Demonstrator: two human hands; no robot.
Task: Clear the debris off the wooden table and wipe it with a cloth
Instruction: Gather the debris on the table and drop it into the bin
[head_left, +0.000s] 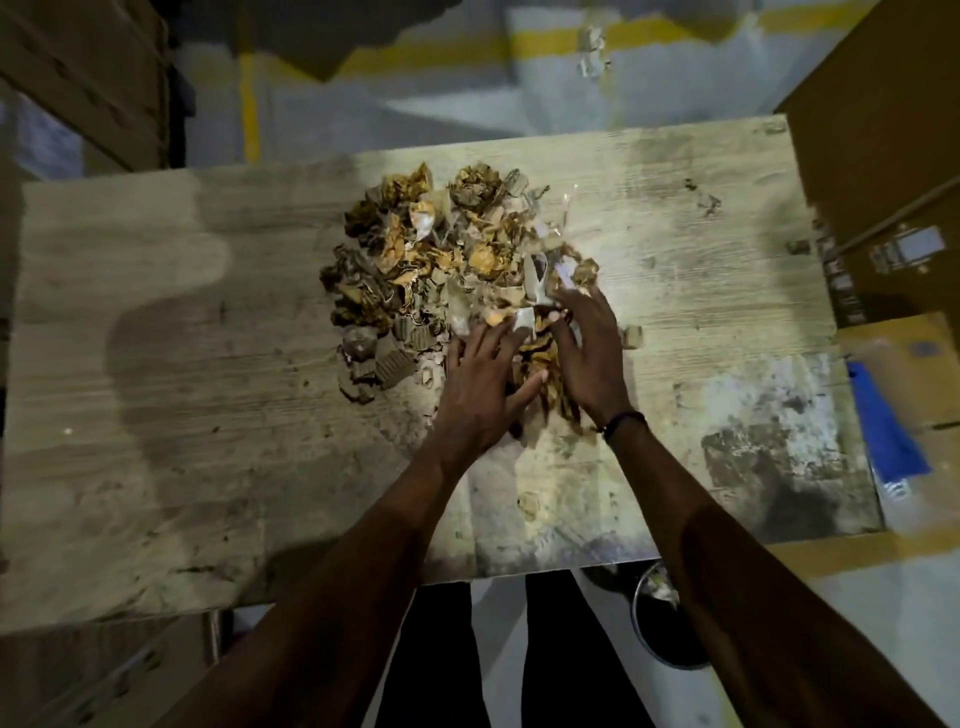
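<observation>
gathering debris (441, 260) at the wooden table (156, 364) centre.
left hand (480, 387) and right hand (589, 353), fingers spread, cup scraps; next likely lift them toward the bin (667, 618) below the near edge.

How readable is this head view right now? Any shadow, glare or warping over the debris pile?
Head view: a bright patch lights the crumpled brown-and-yellow paper and cardboard debris pile and both hands, left hand, right hand; a dark shadow covers the left of the worn wooden table; the table edges bow from the wide-angle lens; the background is soft and dim.
</observation>
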